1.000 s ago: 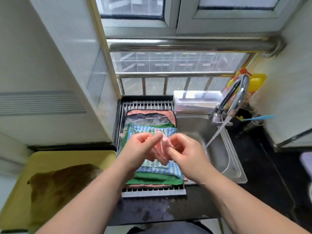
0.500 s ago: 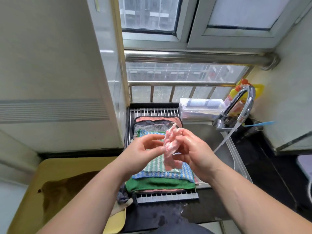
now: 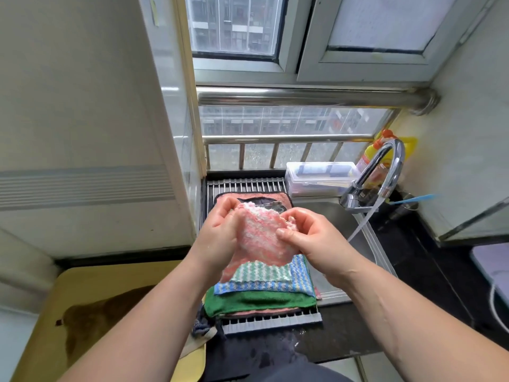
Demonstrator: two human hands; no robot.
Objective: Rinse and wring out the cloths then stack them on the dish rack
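1. Pink cloth [image 3: 261, 238] is held up over the far half of the dish rack [image 3: 245, 186], above the stack of cloths [image 3: 261, 297], spread between both hands. Its lower edge hangs close to the top striped cloth [image 3: 261, 275]; can't tell if touching.
2. L hand [image 3: 220, 232] grips the cloth's left edge, fingers curled round it. R hand [image 3: 311, 235] pinches the right edge, thumb on the near face, fingers behind.
3. Step, as I judge it: opening out the wrung cloth to lay it on the stack.
4. Risk: cloth is limp & wet. If one pinch slips it flops, lands bunched or skewed, and the stack goes uneven.
5. Risk: a dark cloth [image 3: 201, 323] droops off the rack's near-left corner. A careless drop or push could slide layers off toward the yellow board [image 3: 91, 282].
6. Risk: tap [image 3: 385, 166] is running, w/ the stream [image 3: 363, 224] falling into the sink [image 3: 330, 213] just right of the R hand. Swing right and the cloth gets re-soaked, needs wringing again.
7. Risk: if under-wrung, drips add to the wet patch on the dark counter [image 3: 275, 351] near the rack.
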